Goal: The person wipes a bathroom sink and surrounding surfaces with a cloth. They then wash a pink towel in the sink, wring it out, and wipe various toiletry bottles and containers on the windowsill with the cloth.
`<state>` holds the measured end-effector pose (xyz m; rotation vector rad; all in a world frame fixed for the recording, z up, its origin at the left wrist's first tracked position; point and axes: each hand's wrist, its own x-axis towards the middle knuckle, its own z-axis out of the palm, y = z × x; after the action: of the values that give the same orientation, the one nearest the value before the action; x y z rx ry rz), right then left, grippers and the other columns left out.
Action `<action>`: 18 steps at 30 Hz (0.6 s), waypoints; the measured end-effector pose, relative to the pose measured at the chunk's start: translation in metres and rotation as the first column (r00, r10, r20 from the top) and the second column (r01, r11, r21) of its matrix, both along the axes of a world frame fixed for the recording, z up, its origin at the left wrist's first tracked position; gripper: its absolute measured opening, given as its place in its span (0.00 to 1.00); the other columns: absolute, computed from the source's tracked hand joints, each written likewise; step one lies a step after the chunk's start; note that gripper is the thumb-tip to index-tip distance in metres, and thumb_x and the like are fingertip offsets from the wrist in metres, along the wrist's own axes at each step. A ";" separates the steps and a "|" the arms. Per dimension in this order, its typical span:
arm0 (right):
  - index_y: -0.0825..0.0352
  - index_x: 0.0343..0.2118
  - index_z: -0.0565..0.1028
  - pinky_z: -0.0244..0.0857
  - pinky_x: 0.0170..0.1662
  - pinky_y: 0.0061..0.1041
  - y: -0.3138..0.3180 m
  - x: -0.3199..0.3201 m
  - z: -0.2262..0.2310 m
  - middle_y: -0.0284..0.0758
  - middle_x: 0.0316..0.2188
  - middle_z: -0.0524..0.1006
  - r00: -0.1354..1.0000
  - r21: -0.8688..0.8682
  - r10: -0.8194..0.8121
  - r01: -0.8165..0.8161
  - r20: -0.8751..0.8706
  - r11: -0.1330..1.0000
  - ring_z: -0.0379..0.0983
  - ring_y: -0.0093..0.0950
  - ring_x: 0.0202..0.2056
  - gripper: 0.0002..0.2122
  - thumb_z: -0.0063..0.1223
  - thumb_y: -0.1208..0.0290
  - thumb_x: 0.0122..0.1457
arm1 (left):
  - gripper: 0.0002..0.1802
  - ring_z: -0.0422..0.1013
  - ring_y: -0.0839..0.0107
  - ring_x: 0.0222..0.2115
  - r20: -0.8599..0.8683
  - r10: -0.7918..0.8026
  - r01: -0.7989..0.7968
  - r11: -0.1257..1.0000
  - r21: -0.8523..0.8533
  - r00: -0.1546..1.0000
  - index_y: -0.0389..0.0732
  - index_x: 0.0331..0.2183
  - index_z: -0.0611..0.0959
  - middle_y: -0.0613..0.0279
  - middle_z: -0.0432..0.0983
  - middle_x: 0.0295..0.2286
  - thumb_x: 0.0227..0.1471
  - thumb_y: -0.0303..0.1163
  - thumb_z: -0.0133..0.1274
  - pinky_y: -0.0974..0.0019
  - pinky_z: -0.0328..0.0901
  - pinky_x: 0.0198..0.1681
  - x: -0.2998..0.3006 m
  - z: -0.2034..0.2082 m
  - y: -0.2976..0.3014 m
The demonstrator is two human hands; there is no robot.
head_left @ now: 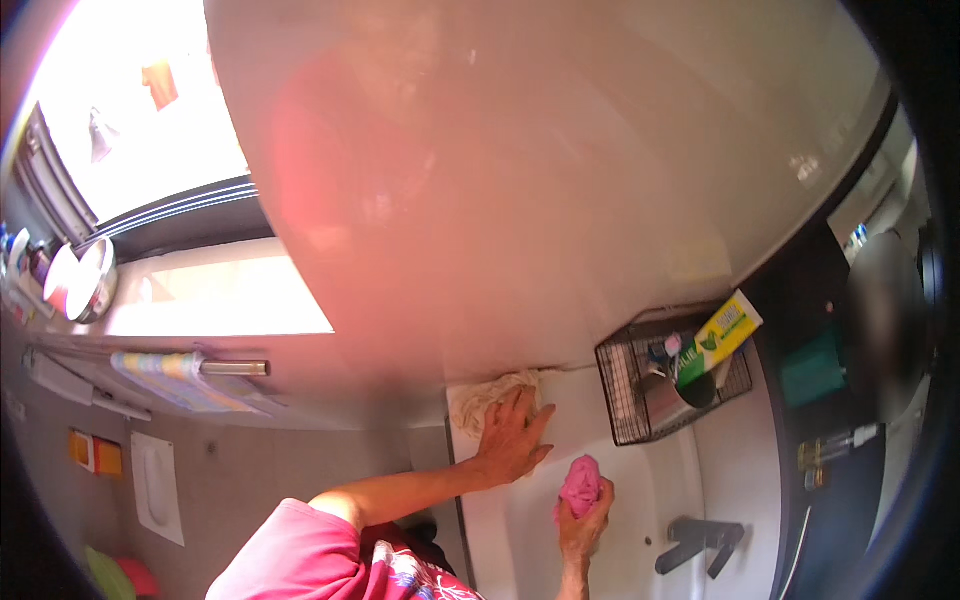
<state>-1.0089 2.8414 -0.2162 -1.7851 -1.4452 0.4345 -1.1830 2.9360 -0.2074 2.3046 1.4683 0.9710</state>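
Pink rag (580,478) bunched up in the right hand (588,522), right at the basin of the white sink (635,525). Beige rag (478,408) lying crumpled on the sink's left corner, up by the wall (480,230), with the left hand (512,440) laid partly over its right side. Looks like mid wipe-down of the sink, going by two rags and two busy hands, but just a guess. Next move probably calls for steady pressure from the left fingers and a slide along the ledge, or else for working the pink rag round the basin. Worth watching out for the wire basket (625,400) on the back ledge, with a tube (718,338) leaning out of it: easy to bump with a wide sweep.

As for pose: left forearm (400,495) reaching across from the lower left, out of a reddish sleeve (290,555), and sloping up a little toward the wrist. Left grip fanned out, fingers spread and pointing toward the wall, not clenched round anything. Right forearm (575,575) coming up from the bottom edge, fairly steep, left of the tap (690,545) and apart from it. Right grip closed, pinching the pink rag, with most of the bundle poking out above the knuckles. Can't tell about contact between pink rag and basin from this angle.
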 end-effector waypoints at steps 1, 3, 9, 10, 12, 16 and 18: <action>0.68 0.49 0.62 0.66 0.43 0.34 0.012 -0.001 -0.011 0.44 0.40 0.70 0.999 0.081 -0.022 0.019 0.032 0.997 0.70 0.42 0.38 0.27 0.59 0.80 0.44 | 0.25 0.57 0.56 0.50 -0.061 0.052 -0.053 0.998 -0.020 0.997 0.40 0.45 0.72 0.51 0.60 0.47 0.43 0.36 0.57 0.52 0.52 0.46 -0.003 -0.003 0.010; 0.69 0.49 0.63 0.66 0.42 0.34 0.038 -0.016 -0.020 0.43 0.39 0.71 0.989 0.222 -0.058 0.027 0.134 0.975 0.71 0.42 0.36 0.26 0.58 0.81 0.44 | 0.23 0.58 0.58 0.48 -0.192 0.031 -0.024 0.999 0.039 0.981 0.42 0.43 0.74 0.54 0.63 0.46 0.42 0.35 0.54 0.53 0.53 0.44 -0.010 -0.036 0.010; 0.62 0.53 0.67 0.58 0.52 0.38 0.097 -0.055 -0.023 0.47 0.53 0.64 0.925 0.286 -0.257 0.174 0.281 0.942 0.57 0.46 0.54 0.24 0.54 0.78 0.49 | 0.18 0.63 0.68 0.43 -0.154 -0.221 0.257 0.924 0.283 0.963 0.44 0.38 0.75 0.64 0.68 0.39 0.40 0.33 0.49 0.60 0.56 0.43 -0.024 -0.048 -0.034; 0.64 0.52 0.66 0.57 0.53 0.39 0.106 -0.046 -0.023 0.47 0.53 0.64 0.915 0.276 -0.085 -0.030 0.395 0.961 0.58 0.46 0.53 0.23 0.53 0.76 0.50 | 0.17 0.63 0.68 0.44 -0.133 -0.275 0.302 0.908 0.290 0.952 0.44 0.38 0.75 0.64 0.68 0.39 0.40 0.33 0.48 0.61 0.56 0.43 -0.025 -0.047 -0.041; 0.65 0.51 0.67 0.55 0.54 0.43 0.117 -0.052 -0.014 0.47 0.53 0.63 0.871 0.267 0.063 -0.217 0.488 0.939 0.59 0.47 0.53 0.20 0.51 0.74 0.52 | 0.19 0.64 0.62 0.46 0.017 -0.328 0.320 0.930 0.182 0.945 0.43 0.43 0.74 0.60 0.69 0.43 0.46 0.28 0.47 0.55 0.58 0.49 -0.033 -0.056 -0.049; 0.61 0.50 0.70 0.51 0.54 0.47 0.100 -0.061 -0.013 0.48 0.54 0.61 0.835 0.263 -0.039 -0.128 0.549 0.956 0.56 0.48 0.54 0.20 0.51 0.69 0.52 | 0.26 0.62 0.56 0.47 0.305 -0.358 0.348 0.933 0.087 0.883 0.42 0.43 0.72 0.55 0.66 0.45 0.36 0.22 0.55 0.53 0.58 0.50 -0.049 -0.050 -0.057; 0.61 0.50 0.69 0.52 0.53 0.47 0.082 -0.068 -0.008 0.47 0.53 0.61 0.859 0.360 -0.023 -0.190 0.511 0.913 0.57 0.47 0.53 0.21 0.52 0.67 0.51 | 0.27 0.59 0.53 0.50 0.333 -0.294 0.289 0.955 0.065 0.896 0.42 0.42 0.71 0.51 0.61 0.48 0.34 0.19 0.54 0.54 0.58 0.48 -0.049 -0.052 -0.058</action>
<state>-1.0774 2.9230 -0.2238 -1.5559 -1.8204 -0.3130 -1.2323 2.8778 -0.2592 2.1453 0.9494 1.2127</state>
